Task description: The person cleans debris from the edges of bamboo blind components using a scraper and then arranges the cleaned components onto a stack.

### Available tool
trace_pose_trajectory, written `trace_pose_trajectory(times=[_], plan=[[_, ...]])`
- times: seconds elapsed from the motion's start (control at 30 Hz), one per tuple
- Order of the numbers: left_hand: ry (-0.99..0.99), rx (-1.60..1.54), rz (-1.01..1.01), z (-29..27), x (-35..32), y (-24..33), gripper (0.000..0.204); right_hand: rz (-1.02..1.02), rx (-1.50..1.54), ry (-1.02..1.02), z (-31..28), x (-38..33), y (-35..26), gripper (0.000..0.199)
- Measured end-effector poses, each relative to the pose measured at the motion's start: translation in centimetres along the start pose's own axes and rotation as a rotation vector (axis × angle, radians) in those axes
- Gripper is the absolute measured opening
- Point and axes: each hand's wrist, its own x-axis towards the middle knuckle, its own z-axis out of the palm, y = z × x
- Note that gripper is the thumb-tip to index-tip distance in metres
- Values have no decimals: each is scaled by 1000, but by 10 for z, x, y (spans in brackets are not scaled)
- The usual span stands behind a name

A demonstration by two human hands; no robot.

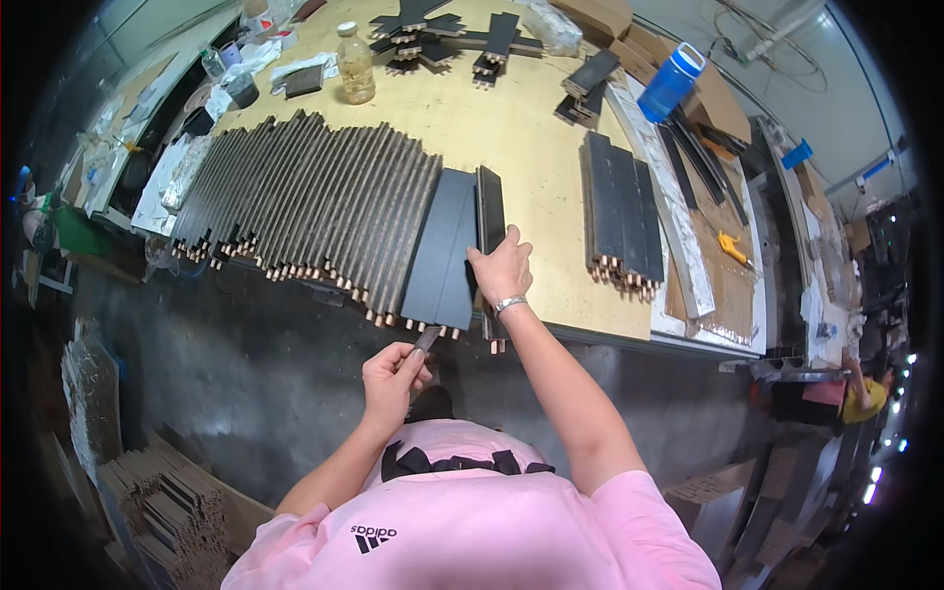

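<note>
My left hand (391,382) is just off the table's front edge, pinching a small, flat dark piece (429,338) between thumb and fingers. Whether it is a blade or a strip I cannot make out. My right hand (503,267) grips a narrow black slat (490,202) standing at the right of the row, its thumb on the left side and fingers on the right. Beside it, dark slats (444,236) lie with their broad faces up. Left of them, a long row of slats (315,197) stands on edge, pale wooden pegs sticking out toward me.
A stack of dark slats (621,211) lies on the yellow table (546,256) to the right. Farther back are crossed slat pieces (418,39), a bottle of yellowish liquid (356,64) and a blue bottle (673,84). A yellow-handled tool (733,248) lies at right.
</note>
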Motion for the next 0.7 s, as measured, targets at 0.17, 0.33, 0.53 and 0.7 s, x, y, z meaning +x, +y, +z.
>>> trace_pose_trajectory(times=[0.17,0.33,0.53,0.7], plan=[[-40,-26,-36,-18,26,13,12,-25,-106,33,26,5,-16,91],[-154,31,-21,-19,43,20,13,-27,-151,37,28,12,-11,97],[-263,36,-47,-9,48,22,13,-49,-284,-1,0,24,1,98],[-294,43,-60,7,50,16,12,-90,-348,-22,1,25,2,102]])
